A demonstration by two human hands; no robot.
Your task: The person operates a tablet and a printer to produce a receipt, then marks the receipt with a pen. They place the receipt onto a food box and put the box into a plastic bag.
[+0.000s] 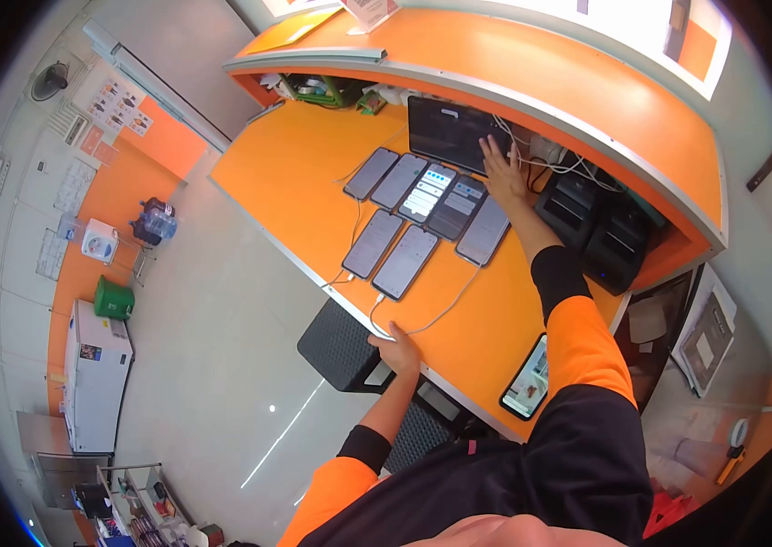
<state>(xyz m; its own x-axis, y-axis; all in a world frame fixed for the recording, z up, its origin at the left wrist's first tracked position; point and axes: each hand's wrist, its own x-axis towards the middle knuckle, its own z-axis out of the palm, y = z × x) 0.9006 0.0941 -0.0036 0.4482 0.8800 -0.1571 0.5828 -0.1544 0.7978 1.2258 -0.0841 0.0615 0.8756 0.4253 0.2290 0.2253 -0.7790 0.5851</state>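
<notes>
At the desk's front edge, my left hand (396, 350) is closed, thumb uppermost, where white charging cables (445, 324) run to the fingers; its underside is hidden. My right hand (503, 171) is stretched out with fingers apart, against the right side of a dark tablet-like screen (448, 135) propped at the back of the desk. Several phones lie face up between my hands. One phone (429, 193) has a bright screen, a darker phone (456, 208) lies beside it, and a front phone (406, 263) has a cable plugged in. Another phone (486, 232) lies below my right forearm.
A separate lit phone (525, 378) lies near the desk's (267, 173) right front. Black box-like machines (618, 246) stand under the raised orange shelf (532, 73), among loose cables. A black woven stool (340, 342) is below the edge. A white chest freezer (97, 378) stands at far left.
</notes>
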